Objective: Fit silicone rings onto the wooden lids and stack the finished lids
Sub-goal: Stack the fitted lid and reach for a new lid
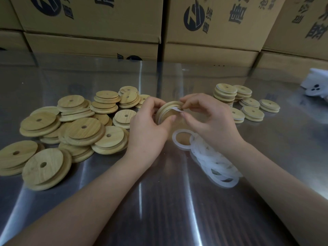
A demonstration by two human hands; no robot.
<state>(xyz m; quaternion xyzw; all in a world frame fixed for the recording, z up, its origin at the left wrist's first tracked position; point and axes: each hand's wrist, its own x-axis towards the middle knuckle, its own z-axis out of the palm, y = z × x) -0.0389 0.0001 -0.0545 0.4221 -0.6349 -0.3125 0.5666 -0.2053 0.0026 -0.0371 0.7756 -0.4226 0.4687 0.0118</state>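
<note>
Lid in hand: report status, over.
Left hand grips lid. Right hand pinches ring at its rim, ring only partly seated. Loose rings lie by right wrist, nothing blocking.

Tan wood-grain lids (83,129), translucent white rings (215,163), brown boxes (92,16).

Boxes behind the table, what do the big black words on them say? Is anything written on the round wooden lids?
"唐", as far as I can tell: big dark character on the middle cardboard box.
Round dark logo on that box: a sign, no letters; small characters beside it too blurred.
Left box and right box: prints cut off or tilted, unreadable.
Wooden lids, silicone rings: no text.
</note>
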